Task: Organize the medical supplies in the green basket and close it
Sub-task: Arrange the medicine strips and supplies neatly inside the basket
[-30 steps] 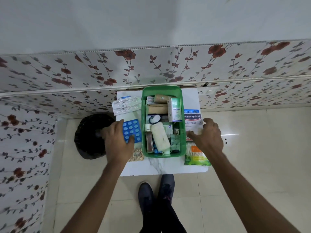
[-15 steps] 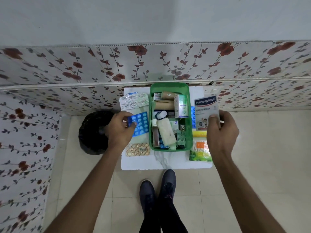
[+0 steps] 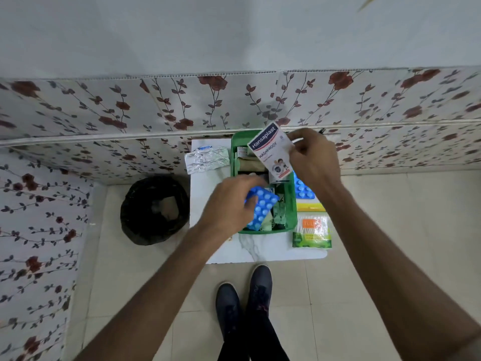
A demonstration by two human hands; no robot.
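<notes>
Since half a second ago both hands have swung in from the table's sides to hang over the green basket, each carrying its item with it. The left hand is pinched shut on the blue blister pack, thumb and fingers gripping its near-left edge so the pack tilts down over the basket's near half, seemingly ready to be slid in among the packets there. The right hand is closed on the right edge of the Hansaplast box, holding it upright and angled above the basket's far end, probably to drop it on edge where a narrow slot remains.

The basket sits open on the small white table, against the flowered wall, already crowded with rolls and packets. No lid is visible. Still outside it: a silver foil strip at the left, and at the right a second blue blister pack, a yellow packet and a bag of cotton swabs. A black bin stands on the floor to the left. Several supplies remain, so closing looks some way off.
</notes>
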